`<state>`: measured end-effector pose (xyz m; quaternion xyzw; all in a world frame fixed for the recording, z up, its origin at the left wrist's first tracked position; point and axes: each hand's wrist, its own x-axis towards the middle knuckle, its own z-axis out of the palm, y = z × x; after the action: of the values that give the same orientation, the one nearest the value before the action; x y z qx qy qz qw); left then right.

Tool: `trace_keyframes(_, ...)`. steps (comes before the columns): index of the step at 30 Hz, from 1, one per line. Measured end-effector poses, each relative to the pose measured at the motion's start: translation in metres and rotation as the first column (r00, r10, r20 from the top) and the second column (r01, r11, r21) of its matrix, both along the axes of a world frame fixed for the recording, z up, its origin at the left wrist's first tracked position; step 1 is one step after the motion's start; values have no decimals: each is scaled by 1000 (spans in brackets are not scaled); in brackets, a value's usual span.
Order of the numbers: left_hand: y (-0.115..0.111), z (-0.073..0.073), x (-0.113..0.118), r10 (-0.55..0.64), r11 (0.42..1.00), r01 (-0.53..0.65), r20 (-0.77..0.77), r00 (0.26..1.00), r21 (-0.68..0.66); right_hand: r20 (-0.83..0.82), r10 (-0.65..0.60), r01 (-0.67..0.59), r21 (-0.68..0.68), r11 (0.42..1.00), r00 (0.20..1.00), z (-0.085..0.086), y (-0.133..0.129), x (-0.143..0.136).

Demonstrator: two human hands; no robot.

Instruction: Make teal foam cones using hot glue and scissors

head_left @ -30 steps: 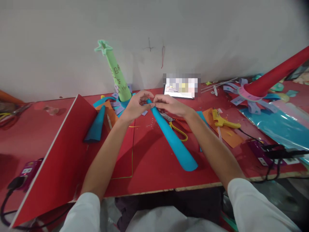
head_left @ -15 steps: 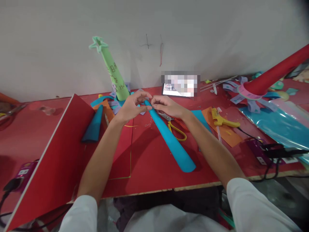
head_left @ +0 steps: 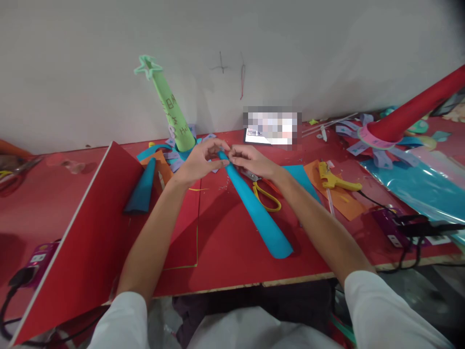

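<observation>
A long blue paper cone lies slantwise over the red table, its narrow end away from me and its wide end near the front edge. My left hand grips the narrow tip between thumb and fingers. Fingers bent, my right hand pinches at the same tip from the right side. Yellow-handled scissors lie just right of the cone, partly under my right forearm. Behind my left hand stands a green paper cone topped with a star.
A red board leans at the left beside a darker blue cone. To the right are a yellow glue gun on orange paper, a purple power strip, and a red cone. A screen rests by the wall.
The blue cone's wide end has shifted very slightly left. Both hands keep their hold at its tip.
</observation>
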<state>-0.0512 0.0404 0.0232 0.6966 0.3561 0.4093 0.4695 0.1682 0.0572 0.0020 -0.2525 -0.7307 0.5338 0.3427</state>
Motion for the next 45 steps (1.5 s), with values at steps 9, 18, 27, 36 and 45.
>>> trace_keyframes(9, -1, -10, 12, -3, 996, 5, 18, 1000, -85, -367, -77, -151, -552, 820, 927, -34, -73, -2)
trace_keyframes(18, -12, -26, 36, -89, 989, 88, -7, 996, -117, -386, -219, -89, -639, 764, 896, -47, -81, -5)
trace_keyframes(27, -17, -27, 45, -43, 997, 41, -29, 999, -69, -386, -235, -58, -613, 788, 892, -56, -76, -3)
trace_keyframes(36, 2, -46, 13, 176, 984, -170, 168, 970, -50, -250, -181, 38, -488, 872, 951, -49, -72, 14)
trace_keyframes(45, -2, -106, -71, 521, 853, -434, 526, 672, -290, -214, -326, 252, -311, 916, 921, -46, -79, 57)
